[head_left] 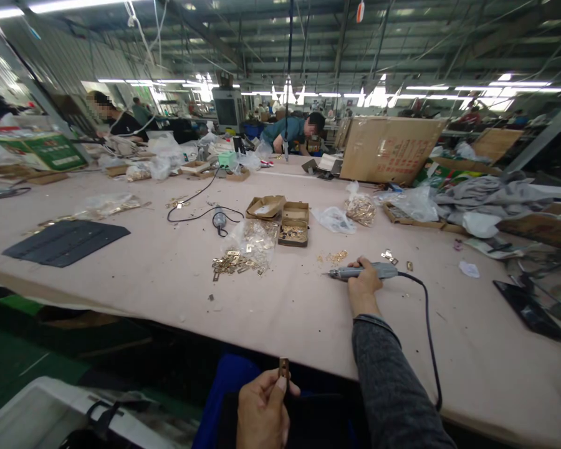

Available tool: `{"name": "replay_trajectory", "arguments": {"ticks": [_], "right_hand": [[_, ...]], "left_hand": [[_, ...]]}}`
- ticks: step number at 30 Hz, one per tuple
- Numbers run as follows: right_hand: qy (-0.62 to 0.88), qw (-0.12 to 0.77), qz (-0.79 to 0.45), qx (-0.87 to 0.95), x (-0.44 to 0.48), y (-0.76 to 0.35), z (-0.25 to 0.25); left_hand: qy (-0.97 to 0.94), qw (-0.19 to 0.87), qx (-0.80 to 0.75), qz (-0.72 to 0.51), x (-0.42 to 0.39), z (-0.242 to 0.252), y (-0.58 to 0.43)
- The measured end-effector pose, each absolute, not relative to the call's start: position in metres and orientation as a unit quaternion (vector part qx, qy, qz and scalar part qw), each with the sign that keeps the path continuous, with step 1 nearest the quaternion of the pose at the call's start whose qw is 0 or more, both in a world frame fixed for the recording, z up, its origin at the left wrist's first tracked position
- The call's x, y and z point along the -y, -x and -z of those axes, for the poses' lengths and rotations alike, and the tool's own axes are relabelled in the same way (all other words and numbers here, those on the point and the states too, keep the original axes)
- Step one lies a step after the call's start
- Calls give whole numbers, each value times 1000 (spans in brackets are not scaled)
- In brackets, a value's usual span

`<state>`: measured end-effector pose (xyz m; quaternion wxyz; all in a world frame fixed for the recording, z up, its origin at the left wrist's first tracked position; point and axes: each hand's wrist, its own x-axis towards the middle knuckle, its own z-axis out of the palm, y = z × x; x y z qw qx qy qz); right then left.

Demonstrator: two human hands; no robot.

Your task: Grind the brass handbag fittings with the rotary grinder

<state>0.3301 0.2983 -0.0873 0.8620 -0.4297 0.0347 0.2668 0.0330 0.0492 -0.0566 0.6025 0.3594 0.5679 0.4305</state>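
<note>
Just in front of the table's near edge, my left hand (263,408) pinches a small brass-coloured metal plate (284,366) upright between thumb and fingers; a slot shows in it. My right hand (365,288) is closed over a grey electric screwdriver (386,270), which lies level at the tabletop with its tip pointing left. A black cord runs from its back end toward the table's front. Beyond the tip are scattered small gold-coloured pieces (336,256). A pile of similar metal plates (236,263) spills from a clear plastic bag (257,236) left of centre.
Small cardboard boxes (293,244) with tiny parts stand mid-table. Behind the pile lies a second grey tool (219,217) with a cord. A dark flat sheet (65,241) is at left, a black tablet-like object (530,310) at right. Several people work farther back.
</note>
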Motion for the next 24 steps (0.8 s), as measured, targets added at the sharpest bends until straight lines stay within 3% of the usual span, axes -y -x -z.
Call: {"name": "replay_trajectory", "arguments": {"ticks": [24], "right_hand": [[405, 865, -294, -48, -292, -326, 79]], "left_hand": [[-365, 607, -564, -424, -51, 61, -30]]}}
